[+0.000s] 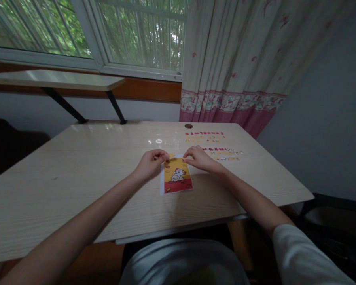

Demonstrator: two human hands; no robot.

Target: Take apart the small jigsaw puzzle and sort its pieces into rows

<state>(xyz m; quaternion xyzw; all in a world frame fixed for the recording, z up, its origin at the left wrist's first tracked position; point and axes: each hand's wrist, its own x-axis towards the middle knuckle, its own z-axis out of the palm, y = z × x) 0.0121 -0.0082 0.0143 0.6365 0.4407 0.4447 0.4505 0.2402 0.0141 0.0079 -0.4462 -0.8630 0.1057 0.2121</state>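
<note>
A small picture card (178,181), yellow above and red below with a white cartoon animal on it, lies on the desk in front of me. White material shows along its left and top edges. My left hand (152,163) is at the card's upper left corner, thumb and fingers pinched together. At the upper right corner, my right hand (199,159) has its thumb and fingertips closed over the edge. A little yellow bit (171,155) shows by the left fingertips. Whatever lies between the fingers of either hand is too small to make out.
Rows of tiny red pieces (204,133) and yellow pieces (192,141), perhaps jigsaw pieces, lie beyond my right hand on the pale wooden desk (106,158). A raised shelf (56,79) stands back left. A curtain (225,71) hangs behind, near a cable hole (188,126).
</note>
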